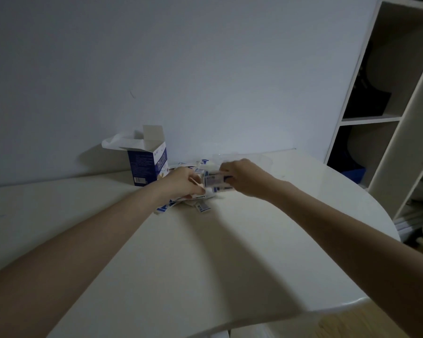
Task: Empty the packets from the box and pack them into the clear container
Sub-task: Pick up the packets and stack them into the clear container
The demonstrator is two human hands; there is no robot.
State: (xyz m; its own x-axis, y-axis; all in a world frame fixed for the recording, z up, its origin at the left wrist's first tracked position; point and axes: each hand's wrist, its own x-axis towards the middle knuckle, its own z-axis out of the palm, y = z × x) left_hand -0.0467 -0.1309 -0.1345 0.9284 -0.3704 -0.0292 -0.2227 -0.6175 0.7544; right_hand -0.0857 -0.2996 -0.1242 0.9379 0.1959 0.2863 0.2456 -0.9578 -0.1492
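The right hand grips a stack of packets above the table, while the left hand pinches another from the loose pile. The open box stands upright just left; the clear container sits behind the hands.

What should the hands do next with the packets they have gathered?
Probably carry the stack of packets that the right hand grips back into the clear container just behind it. The box stands open, loose packets lie on the table, and the left hand holds more.
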